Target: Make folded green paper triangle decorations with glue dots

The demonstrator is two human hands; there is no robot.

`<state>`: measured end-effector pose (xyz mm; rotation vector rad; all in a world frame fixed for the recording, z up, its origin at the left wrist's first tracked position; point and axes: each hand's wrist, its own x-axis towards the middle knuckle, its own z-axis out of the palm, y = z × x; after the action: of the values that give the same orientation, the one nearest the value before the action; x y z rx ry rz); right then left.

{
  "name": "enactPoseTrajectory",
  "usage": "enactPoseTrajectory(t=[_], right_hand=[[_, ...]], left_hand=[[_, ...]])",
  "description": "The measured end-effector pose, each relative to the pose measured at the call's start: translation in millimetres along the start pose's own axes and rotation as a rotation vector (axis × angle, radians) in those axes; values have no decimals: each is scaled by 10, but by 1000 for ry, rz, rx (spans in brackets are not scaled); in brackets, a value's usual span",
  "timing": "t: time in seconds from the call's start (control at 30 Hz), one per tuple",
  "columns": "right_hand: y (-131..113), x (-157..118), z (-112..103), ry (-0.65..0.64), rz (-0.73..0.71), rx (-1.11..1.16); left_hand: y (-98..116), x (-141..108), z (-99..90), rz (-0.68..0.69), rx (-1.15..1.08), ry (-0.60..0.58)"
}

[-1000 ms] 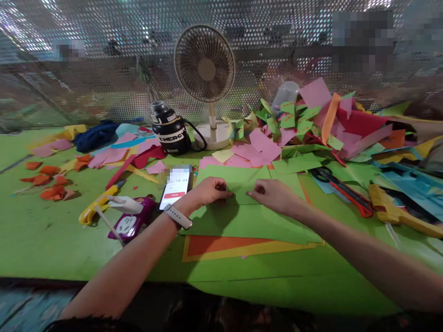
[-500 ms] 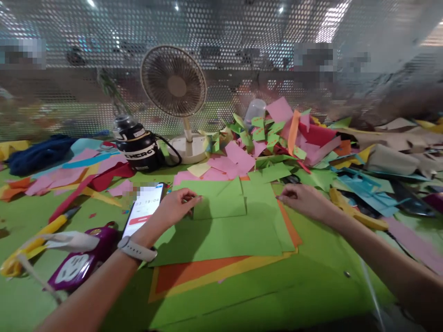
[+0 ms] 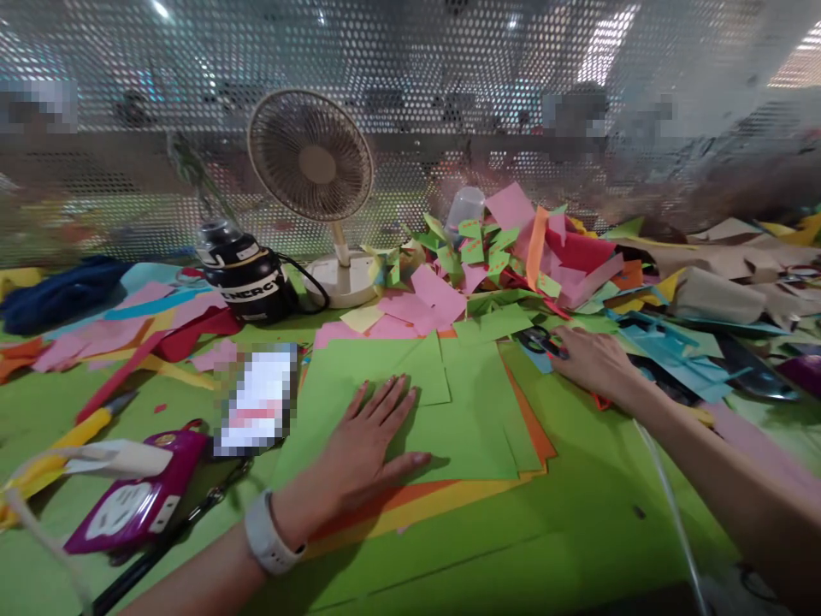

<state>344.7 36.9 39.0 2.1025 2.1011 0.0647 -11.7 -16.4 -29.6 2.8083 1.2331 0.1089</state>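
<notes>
My left hand (image 3: 375, 445), with a pale watch on its wrist, lies flat with fingers spread on a stack of paper. The top sheet is green paper (image 3: 475, 436), and a smaller green piece (image 3: 431, 385) lies on it under my fingertips. Orange paper (image 3: 532, 419) and yellow paper (image 3: 436, 509) stick out below. Beyond the stack's right edge, the fingers of my right hand (image 3: 587, 364) are closed on the black looped handles of scissors (image 3: 540, 340); the blades are not clearly visible.
Behind the stack are a fan (image 3: 317, 162), a black bottle (image 3: 250, 287) and a heap of paper scraps (image 3: 442, 299). A phone (image 3: 256, 400), a purple device (image 3: 138, 488) and a yellow cutter (image 3: 77, 441) lie left. Brown and blue scraps (image 3: 673, 351) spread right.
My left hand has moved from the small green piece's left edge to lie flat on the stack. My right hand has left the stack's right side and taken hold of the scissors.
</notes>
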Motion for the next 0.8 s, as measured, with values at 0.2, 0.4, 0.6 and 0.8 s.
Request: enactPoseTrajectory(t=[0.2,0.4,0.6,0.8], right_hand=[[99,-25,-110,100,6,207],[138,-80,-124,302,73,609],[-263,-140,18,226,-361,707],[-569,69,213,93,-713,517]], left_hand=[[-40,18,-39,-35,-14,-35],[-111,-34,13,-15,9,13],[-112,-66,-45,-10,-15,-27],[-110,-71,-43,-16,-51,-16]])
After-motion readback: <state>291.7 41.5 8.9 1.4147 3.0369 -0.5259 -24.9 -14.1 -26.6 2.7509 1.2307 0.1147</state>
